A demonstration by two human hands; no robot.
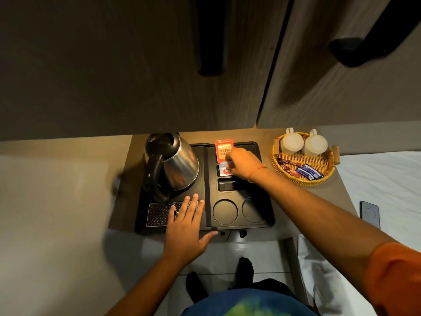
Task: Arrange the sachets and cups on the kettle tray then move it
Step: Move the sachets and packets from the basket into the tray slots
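Note:
A black kettle tray (264,215) lies on a small wooden table, with a steel kettle (175,165) on its left half. An orange tea sachet (222,148) stands in the tray's far slot. My right hand (241,164) is closed on a small white sachet (225,169) at the middle slot. My left hand (185,226) rests flat, fingers spread, on the tray's front edge by the metal drip grid (158,213). Two white cups (303,143) sit upside down in a wicker basket (279,166) to the right, with red and blue sachets (303,171) beside them.
Two round cup recesses (225,212) lie at the tray's front right, and one slot (227,184) holds nothing. Dark wooden cabinet doors (136,65) stand behind the table. A phone (370,213) lies on white bedding at the right. My feet show below the table.

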